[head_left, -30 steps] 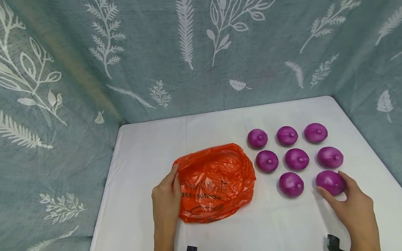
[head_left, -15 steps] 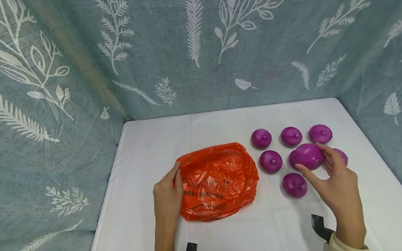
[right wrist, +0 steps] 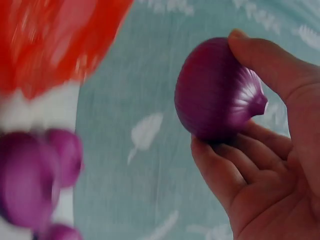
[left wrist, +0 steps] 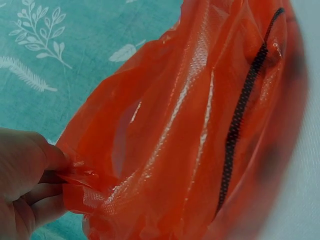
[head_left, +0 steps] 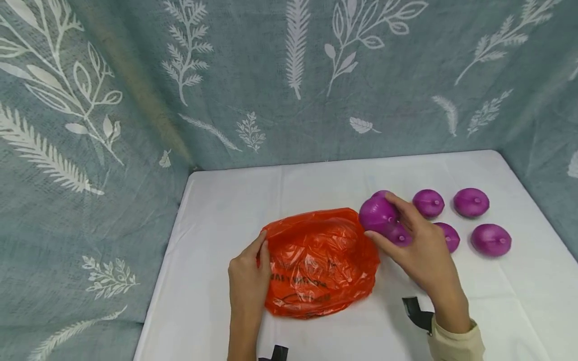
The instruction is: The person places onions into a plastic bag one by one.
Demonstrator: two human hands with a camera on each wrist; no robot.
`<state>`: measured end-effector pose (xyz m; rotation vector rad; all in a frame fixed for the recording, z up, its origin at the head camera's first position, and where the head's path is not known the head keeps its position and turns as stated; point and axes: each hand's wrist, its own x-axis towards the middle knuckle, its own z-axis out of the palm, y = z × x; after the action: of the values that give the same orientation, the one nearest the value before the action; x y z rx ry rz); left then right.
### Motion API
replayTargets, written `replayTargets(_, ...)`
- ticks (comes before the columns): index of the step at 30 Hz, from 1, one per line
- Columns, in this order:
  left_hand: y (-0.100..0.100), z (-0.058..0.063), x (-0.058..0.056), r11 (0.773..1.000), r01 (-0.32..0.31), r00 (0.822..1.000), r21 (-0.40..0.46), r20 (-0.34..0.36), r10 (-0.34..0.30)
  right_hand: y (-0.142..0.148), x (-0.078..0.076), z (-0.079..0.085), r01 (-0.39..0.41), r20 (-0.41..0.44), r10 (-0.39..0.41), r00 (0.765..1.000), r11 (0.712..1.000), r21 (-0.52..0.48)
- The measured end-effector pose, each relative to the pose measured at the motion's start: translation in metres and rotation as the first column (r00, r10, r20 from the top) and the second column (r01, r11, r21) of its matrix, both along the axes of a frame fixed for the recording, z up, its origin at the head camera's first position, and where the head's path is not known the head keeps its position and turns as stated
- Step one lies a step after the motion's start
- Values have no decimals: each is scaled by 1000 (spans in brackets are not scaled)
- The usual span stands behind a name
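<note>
Head view: two hands, a bag and onions at a white desk, read left to right. The left hand pinches the left rim of an orange-red plastic bag, thumb and fingers closed on a thin fold. The bag lies on the desk; it should prove light, limp, slippery and easily torn, best held by a gathered fold of its rim. Near its right edge, the right hand holds a purple onion clear of the desk, thumb and fingers parted by its breadth and bearing on opposite sides. The onion is probably firm and fairly light, its smooth skin a little slick; the widest part offers the surest hold, clear of the nub. Farther right, and partly behind it, six further onions show on the desk.

Hidden or unclear: the held onion overlaps two others, the right hand covers part of a third, and it may conceal more. In the left wrist view, the black strip on or within the bag cannot be identified; the right wrist view blurs the bag and lower-left onions.
</note>
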<state>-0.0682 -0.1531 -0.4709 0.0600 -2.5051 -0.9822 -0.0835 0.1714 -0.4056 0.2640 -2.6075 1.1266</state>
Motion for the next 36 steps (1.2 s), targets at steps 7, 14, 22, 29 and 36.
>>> replayTargets(7, 2, 0, 2, 1000, -23, 1000, 20, 19, 22, -44, -5, -5, -113, 7, 113, 994, 993, -43)
replayTargets(14, 1, 1, 0, 1000, -25, 1000, 16, 7, 25, -82, -9, -16, -205, 45, 212, 976, 972, -118)
replayTargets(22, 2, 2, -4, 1000, -20, 1000, 12, -10, 20, -106, -15, -23, -256, 83, 265, 961, 961, -105)
replayTargets(29, 4, 1, -6, 1000, -13, 1000, 15, -6, 13, -118, -17, -30, -246, 148, 250, 957, 968, -46)
replayTargets(36, 5, -1, -6, 1000, -6, 1000, 3, -8, 6, -130, -19, -42, -255, 200, 255, 946, 967, -26)
